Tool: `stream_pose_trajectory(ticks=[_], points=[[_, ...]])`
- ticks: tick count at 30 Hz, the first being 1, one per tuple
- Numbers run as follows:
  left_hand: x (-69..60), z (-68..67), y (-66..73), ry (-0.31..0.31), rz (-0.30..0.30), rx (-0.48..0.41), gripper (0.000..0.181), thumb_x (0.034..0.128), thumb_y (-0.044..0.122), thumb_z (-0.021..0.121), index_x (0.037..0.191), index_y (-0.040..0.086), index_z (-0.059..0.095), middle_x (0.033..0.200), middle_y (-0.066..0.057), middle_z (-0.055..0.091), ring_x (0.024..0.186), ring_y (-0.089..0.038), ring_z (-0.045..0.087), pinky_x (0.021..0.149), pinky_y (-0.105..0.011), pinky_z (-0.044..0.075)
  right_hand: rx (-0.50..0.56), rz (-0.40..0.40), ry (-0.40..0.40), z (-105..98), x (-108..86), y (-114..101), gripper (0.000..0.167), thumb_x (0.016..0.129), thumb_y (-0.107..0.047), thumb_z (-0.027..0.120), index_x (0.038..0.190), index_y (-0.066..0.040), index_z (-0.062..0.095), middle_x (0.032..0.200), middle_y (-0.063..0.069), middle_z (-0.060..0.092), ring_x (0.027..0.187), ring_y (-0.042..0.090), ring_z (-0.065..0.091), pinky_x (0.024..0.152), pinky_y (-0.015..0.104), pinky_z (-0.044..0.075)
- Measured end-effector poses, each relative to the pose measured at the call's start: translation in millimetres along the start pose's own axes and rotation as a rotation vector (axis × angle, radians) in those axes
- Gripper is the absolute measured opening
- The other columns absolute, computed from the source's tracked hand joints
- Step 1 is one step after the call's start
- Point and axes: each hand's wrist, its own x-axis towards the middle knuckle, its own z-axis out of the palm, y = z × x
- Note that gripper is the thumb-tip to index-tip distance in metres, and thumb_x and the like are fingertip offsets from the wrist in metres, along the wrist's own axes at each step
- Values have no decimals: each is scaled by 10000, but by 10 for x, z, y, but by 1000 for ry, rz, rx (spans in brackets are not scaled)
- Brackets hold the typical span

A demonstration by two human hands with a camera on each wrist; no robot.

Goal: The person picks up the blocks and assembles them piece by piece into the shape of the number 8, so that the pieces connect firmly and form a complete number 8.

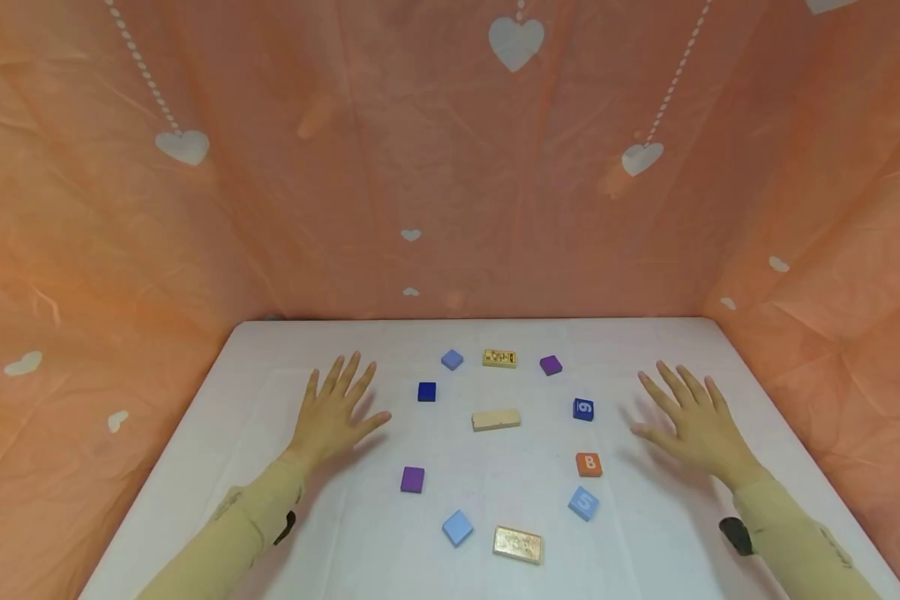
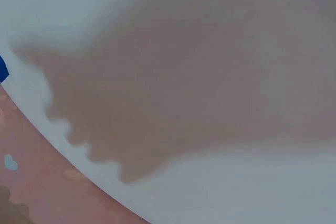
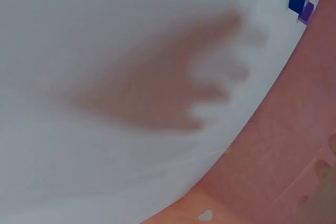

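Observation:
My left hand (image 1: 333, 421) is held over the left of the white table with fingers spread, holding nothing. Nearest to it are a dark blue block (image 1: 427, 392) and a purple block (image 1: 412, 479). Over the right side, my right hand (image 1: 693, 425) is likewise spread and holds nothing. To its left lie a dark blue block marked 9 (image 1: 583, 409), an orange block marked B (image 1: 588, 464) and a light blue marked block (image 1: 583, 503). A pale oblong block (image 1: 496, 420) lies midway between the hands. Both wrist views mostly show blurred hand shadows; fingertips (image 3: 321, 169) enter the right one's corner.
At the back are a light blue block (image 1: 452, 359), a gold patterned bar (image 1: 499, 358) and a purple block (image 1: 551, 365). Nearer the front lie another light blue block (image 1: 457, 528) and a gold bar (image 1: 517, 544). Orange sheeting (image 1: 435, 183) with hearts encloses the table (image 1: 285, 342).

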Motion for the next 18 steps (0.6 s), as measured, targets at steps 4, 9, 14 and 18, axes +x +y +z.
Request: stream_pose_trajectory(ticks=[4,9,14,18], points=[[34,-36,42,58,30,-16,797,831,599,538,1468,193,284,1548,-99,233,1428,-328,196,1134,-563,96,-13,-23,32,-43,56,-25,767,848,-530,561,1480,-237,240,1504,165,292,1395,364,222,1163,495,-54],[86,-61,91,166,67,-23,737,827,550,576,1403,123,407,1465,-135,392,1354,-334,351,1125,-544,165,-19,-49,71,-115,130,-81,734,850,-512,570,1460,-210,299,1457,173,369,1324,371,328,1179,426,-49],[167,-125,170,228,79,-29,671,820,517,603,1322,84,500,1372,-138,502,1261,-331,461,1094,-547,231,-5,-54,116,-164,210,-140,701,841,-441,615,1427,-152,362,1391,191,441,1270,369,394,1188,398,26],[235,-183,267,218,64,-50,604,835,498,600,1271,82,549,1335,-128,538,1238,-322,482,1088,-548,245,9,-40,134,-185,283,-210,644,856,-394,615,1397,-113,406,1364,191,470,1251,362,422,1165,441,138]])
